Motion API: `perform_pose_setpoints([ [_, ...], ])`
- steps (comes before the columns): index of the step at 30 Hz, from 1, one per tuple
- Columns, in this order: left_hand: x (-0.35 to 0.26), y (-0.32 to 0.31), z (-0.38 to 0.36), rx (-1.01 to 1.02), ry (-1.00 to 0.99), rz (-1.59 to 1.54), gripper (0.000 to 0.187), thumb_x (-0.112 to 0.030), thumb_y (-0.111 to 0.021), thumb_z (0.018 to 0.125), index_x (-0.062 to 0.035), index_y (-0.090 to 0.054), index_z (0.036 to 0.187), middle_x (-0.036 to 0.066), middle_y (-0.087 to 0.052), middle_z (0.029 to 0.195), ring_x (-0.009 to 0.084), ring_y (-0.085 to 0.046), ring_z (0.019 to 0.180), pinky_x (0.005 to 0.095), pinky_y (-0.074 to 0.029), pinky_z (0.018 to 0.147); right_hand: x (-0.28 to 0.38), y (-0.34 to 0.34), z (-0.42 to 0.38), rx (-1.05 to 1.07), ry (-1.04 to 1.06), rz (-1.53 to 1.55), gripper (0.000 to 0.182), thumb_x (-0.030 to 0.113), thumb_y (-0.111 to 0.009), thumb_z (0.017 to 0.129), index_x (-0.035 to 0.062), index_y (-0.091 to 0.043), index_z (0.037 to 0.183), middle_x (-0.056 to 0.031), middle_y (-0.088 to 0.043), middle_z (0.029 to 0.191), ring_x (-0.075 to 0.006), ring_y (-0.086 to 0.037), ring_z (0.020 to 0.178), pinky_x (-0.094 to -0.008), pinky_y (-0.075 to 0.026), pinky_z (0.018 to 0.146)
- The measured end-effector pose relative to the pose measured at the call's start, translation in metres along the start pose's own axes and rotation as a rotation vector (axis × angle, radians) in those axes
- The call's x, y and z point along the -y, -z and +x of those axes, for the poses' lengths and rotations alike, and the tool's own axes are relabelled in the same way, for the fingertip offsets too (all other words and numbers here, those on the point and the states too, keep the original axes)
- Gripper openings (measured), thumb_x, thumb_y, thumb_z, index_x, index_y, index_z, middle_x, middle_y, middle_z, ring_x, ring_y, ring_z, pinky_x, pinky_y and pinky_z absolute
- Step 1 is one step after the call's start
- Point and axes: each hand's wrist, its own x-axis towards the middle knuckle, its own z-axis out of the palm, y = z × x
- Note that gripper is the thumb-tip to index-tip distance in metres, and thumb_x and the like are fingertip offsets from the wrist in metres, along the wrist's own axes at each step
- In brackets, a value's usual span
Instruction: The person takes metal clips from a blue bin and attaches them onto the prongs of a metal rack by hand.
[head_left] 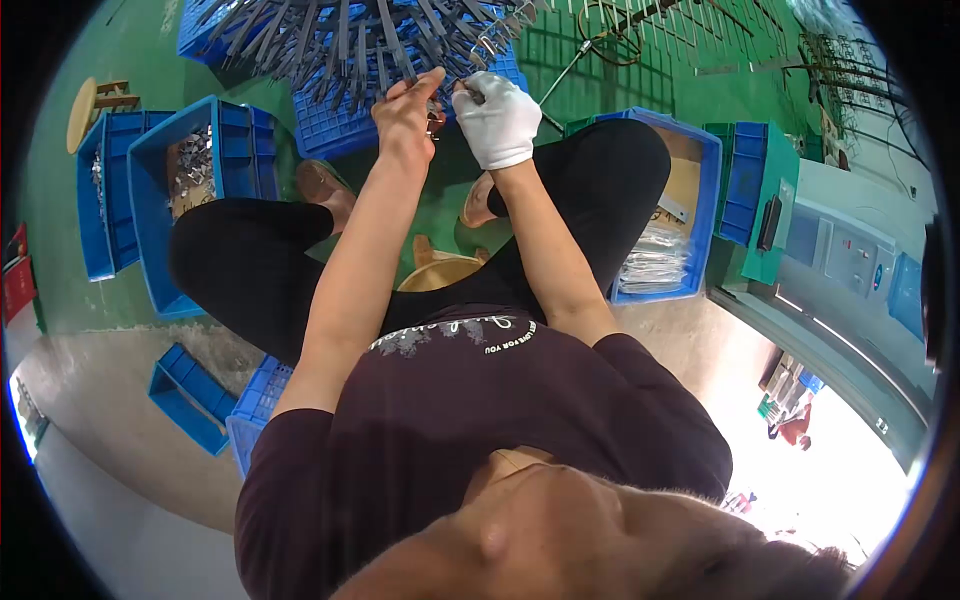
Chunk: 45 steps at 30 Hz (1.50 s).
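Observation:
My bare left hand [403, 118] is at the near edge of a large heap of dark metal strips [345, 45]. Its fingers are closed around small coppery, shiny metal pieces [435, 120], which show at the palm side. Just to the right, my right hand [497, 120] wears a white glove, its fingers curled in a pinch close to the left fingertips. What the gloved fingers hold is too small to make out. Thin metal hooks [487, 45] hang right above the glove. A blue plastic crate [335, 128] stands under the strips.
Left of my knee, a blue bin [150, 215] holds small metal parts [195, 165]. On the right, another blue bin [708, 190] contains stacked flat packets [655, 262]. A wooden stool [82, 115] stands far left. Wire racks [690, 30] rise at the back right.

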Motion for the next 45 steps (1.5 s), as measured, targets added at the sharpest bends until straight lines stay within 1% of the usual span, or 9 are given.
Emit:
perform_pose_setpoints([
  [20,0.005,0.004,0.006,0.052,0.004,-0.009,0.020,-0.012,-0.081,0.076,-0.0093,-0.065,0.087,-0.001,-0.058,0.070,0.0102,-0.053,0.054,0.0251,-0.042,0.043,0.002,0.003,0.005,0.078,-0.020,-0.088,0.019,0.028,-0.068,0.079,0.0102,-0.071,0.080,-0.0122,-0.069,0.078,-0.0299,-0.067,0.071,-0.0383,-0.053,0.064],
  [23,-0.001,0.006,-0.001,0.045,0.063,0.041,0.019,-0.019,-0.077,0.081,-0.0094,-0.064,0.092,-0.001,-0.058,0.073,0.0107,-0.054,0.056,0.0250,-0.044,0.044,0.005,0.006,0.005,0.083,-0.014,-0.080,0.020,0.029,-0.068,0.081,0.0101,-0.072,0.083,-0.0121,-0.069,0.079,-0.0296,-0.067,0.072,-0.0379,-0.053,0.065],
  [26,0.001,0.040,0.008,0.368,0.234,-0.185,0.023,-0.025,-0.071,0.087,-0.0072,-0.064,0.099,0.000,-0.059,0.077,0.0120,-0.056,0.059,0.0264,-0.048,0.046,0.014,0.023,0.001,0.079,-0.007,-0.099,0.021,0.029,-0.067,0.081,0.0092,-0.072,0.086,-0.0120,-0.070,0.080,-0.0298,-0.067,0.074,-0.0376,-0.053,0.067],
  [27,-0.001,0.045,0.002,0.299,0.310,-0.197,0.029,-0.030,-0.061,0.094,-0.0035,-0.063,0.104,0.003,-0.060,0.080,0.0146,-0.058,0.062,0.0281,-0.052,0.049,0.015,0.027,-0.002,0.088,-0.059,-0.033,0.021,0.028,-0.068,0.081,0.0085,-0.073,0.086,-0.0121,-0.070,0.082,-0.0299,-0.067,0.075,-0.0375,-0.053,0.068],
  [32,0.020,0.082,0.001,0.379,0.392,-0.435,0.038,-0.034,-0.049,0.099,0.0009,-0.063,0.105,0.007,-0.061,0.082,0.0174,-0.061,0.066,0.0264,-0.054,0.048,0.039,0.049,-0.020,0.384,0.064,0.327,0.016,0.013,-0.074,0.075,0.0054,-0.073,0.090,-0.0098,-0.068,0.074,-0.0214,-0.065,0.063,-0.0284,-0.051,0.059],
  [35,0.018,0.068,-0.020,0.190,0.203,-0.389,0.036,-0.032,-0.050,0.099,0.0013,-0.064,0.103,0.008,-0.063,0.085,0.0170,-0.062,0.066,0.0254,-0.053,0.047,0.053,0.055,-0.025,0.500,0.098,0.243,0.020,0.017,-0.073,0.076,0.0070,-0.072,0.093,-0.0095,-0.064,0.074,-0.0248,-0.063,0.064,-0.0328,-0.050,0.061],
  [39,0.021,0.073,-0.016,0.292,0.117,-0.108,0.036,-0.032,-0.055,0.097,0.0017,-0.067,0.099,0.008,-0.067,0.085,0.0142,-0.064,0.069,0.0227,-0.052,0.051,0.056,0.053,-0.025,0.625,0.149,0.165,0.022,0.016,-0.071,0.076,0.0067,-0.071,0.096,-0.0108,-0.066,0.084,-0.0278,-0.065,0.075,-0.0350,-0.052,0.070],
  [42,0.012,0.063,-0.029,0.311,0.130,-0.116,0.038,-0.034,-0.056,0.096,0.0025,-0.068,0.098,0.008,-0.068,0.087,0.0147,-0.065,0.069,0.0223,-0.052,0.052,0.048,0.047,-0.031,0.599,0.182,0.221,0.021,0.015,-0.070,0.076,0.0060,-0.071,0.095,-0.0115,-0.067,0.089,-0.0295,-0.065,0.082,-0.0358,-0.052,0.076],
  [45,0.016,0.073,-0.020,0.402,0.263,-0.224,0.043,-0.038,-0.053,0.098,0.0031,-0.066,0.103,0.010,-0.068,0.089,0.0178,-0.066,0.070,0.0274,-0.056,0.056,0.044,0.048,-0.029,0.576,0.142,0.261,0.019,0.010,-0.070,0.076,0.0056,-0.071,0.094,-0.0105,-0.066,0.086,-0.0260,-0.066,0.076,-0.0327,-0.052,0.071],
])
